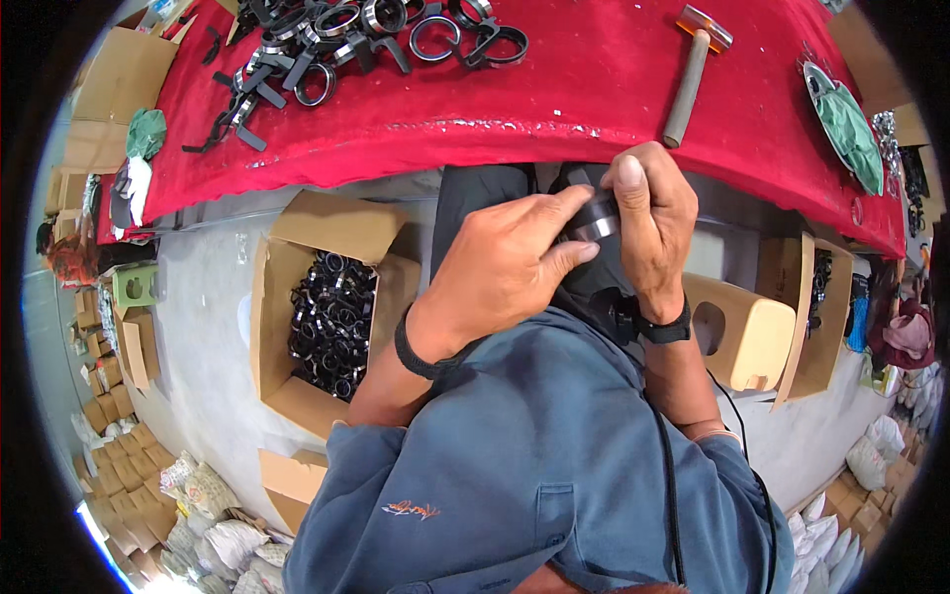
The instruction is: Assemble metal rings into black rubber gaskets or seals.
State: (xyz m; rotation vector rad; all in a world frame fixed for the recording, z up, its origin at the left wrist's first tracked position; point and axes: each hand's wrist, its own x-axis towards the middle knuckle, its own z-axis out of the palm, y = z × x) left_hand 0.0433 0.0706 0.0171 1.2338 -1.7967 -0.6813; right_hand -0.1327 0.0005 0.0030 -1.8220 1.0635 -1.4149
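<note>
Between my two hands, just off the table's near edge, is a round black part with a shiny silver metal band (596,228). My left hand (505,262) grips its left side, with thumb and fingertips pressed on it. My right hand (653,223) closes around the other side, thumb upright; its fingers partly hide the part. Several similar black and silver ring parts with flat tabs (307,49) lie heaped at the far left of the red-covered table (554,99). A hammer with a wooden handle (687,89) rests on the cloth to the right.
Below the table on my left stands an open cardboard box (262,337) full of small black rings (332,322). To my right are a cream plastic container (757,337) and another open carton (826,327). A green cloth bundle (846,129) lies at the table's right end.
</note>
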